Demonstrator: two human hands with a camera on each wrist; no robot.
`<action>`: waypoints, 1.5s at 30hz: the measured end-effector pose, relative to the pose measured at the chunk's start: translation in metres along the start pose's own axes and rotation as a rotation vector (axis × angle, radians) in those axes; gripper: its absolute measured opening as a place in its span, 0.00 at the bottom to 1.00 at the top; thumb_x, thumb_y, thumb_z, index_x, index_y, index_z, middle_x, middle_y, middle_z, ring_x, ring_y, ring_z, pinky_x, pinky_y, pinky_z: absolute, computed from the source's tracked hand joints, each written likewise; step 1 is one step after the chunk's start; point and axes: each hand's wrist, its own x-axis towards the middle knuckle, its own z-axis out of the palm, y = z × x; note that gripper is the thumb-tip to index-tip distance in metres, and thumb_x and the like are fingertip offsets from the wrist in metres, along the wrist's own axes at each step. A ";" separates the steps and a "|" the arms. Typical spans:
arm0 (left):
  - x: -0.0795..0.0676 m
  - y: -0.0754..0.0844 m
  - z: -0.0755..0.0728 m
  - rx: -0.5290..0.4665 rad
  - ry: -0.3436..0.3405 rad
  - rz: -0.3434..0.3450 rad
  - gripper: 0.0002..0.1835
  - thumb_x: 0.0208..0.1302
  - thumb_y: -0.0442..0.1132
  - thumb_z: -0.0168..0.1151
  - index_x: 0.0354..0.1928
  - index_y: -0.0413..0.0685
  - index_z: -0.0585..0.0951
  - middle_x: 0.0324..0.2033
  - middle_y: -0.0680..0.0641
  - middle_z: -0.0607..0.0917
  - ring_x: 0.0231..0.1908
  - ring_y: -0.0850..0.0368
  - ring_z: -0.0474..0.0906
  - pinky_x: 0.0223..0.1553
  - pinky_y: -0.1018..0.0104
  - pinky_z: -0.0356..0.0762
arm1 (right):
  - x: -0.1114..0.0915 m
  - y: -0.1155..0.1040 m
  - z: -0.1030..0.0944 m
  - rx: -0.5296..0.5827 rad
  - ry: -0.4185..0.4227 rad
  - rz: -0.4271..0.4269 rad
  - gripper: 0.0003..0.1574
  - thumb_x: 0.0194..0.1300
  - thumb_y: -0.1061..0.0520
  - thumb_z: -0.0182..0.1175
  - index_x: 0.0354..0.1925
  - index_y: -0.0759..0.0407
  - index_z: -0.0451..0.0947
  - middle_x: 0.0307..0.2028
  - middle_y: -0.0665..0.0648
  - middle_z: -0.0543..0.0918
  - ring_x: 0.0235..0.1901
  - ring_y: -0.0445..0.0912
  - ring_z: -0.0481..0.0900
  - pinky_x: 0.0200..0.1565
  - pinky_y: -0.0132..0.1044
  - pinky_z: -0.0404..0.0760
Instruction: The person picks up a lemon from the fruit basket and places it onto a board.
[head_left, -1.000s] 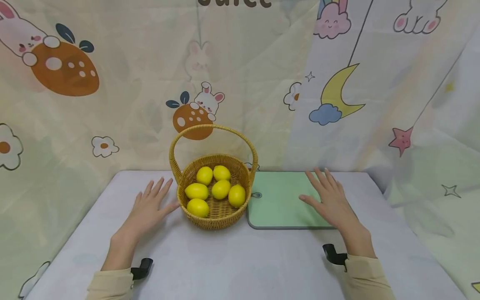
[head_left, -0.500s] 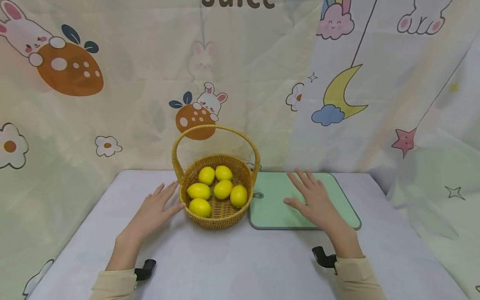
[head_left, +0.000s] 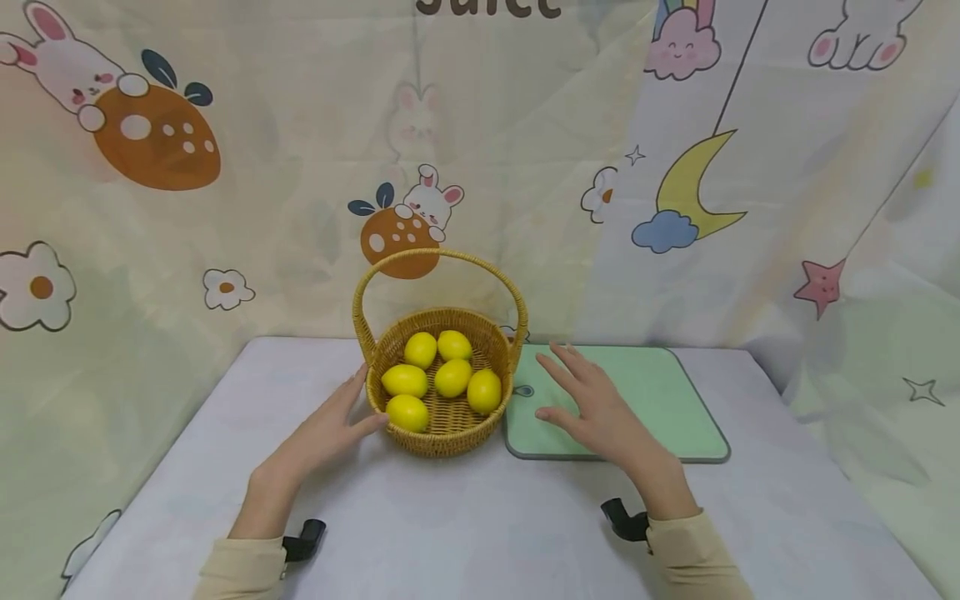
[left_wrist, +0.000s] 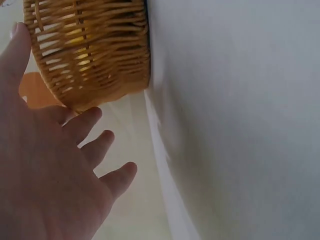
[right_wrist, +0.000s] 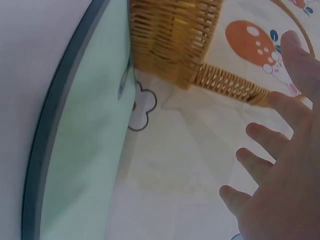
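A woven wicker basket (head_left: 442, 446) with a tall arched handle (head_left: 441, 252) stands on the table, several yellow lemons (head_left: 452, 378) inside it. My left hand (head_left: 322, 437) is at the basket's left side, thumb and fingertips right at the rim, fingers spread. In the left wrist view the thumb and index finger meet the outline of the basket wall (left_wrist: 95, 50). My right hand (head_left: 600, 412) hovers over the green cutting board (head_left: 660, 400), fingers spread and apart from the basket's right side. The right wrist view shows nothing held between those fingers.
The cutting board lies right of the basket, its left edge beside the basket's base. A white cloth covers the table (head_left: 450, 533). Behind it hangs a printed curtain (head_left: 525, 167) with cartoon rabbits, flowers and a moon.
Both hands have moved inward toward the basket: the left up to its rim, the right leftward across the board. The head view has shifted slightly. Basket and lemons stay put.
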 end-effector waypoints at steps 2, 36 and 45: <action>0.000 0.001 0.001 -0.022 -0.006 0.010 0.56 0.60 0.75 0.54 0.78 0.70 0.34 0.80 0.49 0.43 0.79 0.40 0.42 0.74 0.33 0.46 | 0.002 -0.005 0.003 0.008 0.001 -0.015 0.50 0.65 0.38 0.63 0.78 0.41 0.53 0.78 0.55 0.53 0.76 0.59 0.53 0.71 0.64 0.58; 0.002 0.008 0.018 -0.313 -0.024 -0.006 0.62 0.57 0.64 0.68 0.77 0.74 0.29 0.80 0.47 0.39 0.78 0.40 0.44 0.72 0.31 0.48 | 0.058 -0.063 0.052 0.031 -0.087 0.045 0.45 0.63 0.48 0.67 0.74 0.42 0.62 0.73 0.55 0.64 0.68 0.55 0.70 0.64 0.54 0.75; 0.002 0.010 0.019 -0.379 -0.033 -0.033 0.64 0.56 0.64 0.69 0.77 0.70 0.29 0.80 0.48 0.37 0.78 0.40 0.47 0.74 0.35 0.48 | 0.073 -0.072 0.066 -0.072 -0.067 0.126 0.43 0.61 0.53 0.68 0.72 0.45 0.65 0.71 0.59 0.68 0.64 0.58 0.75 0.56 0.56 0.81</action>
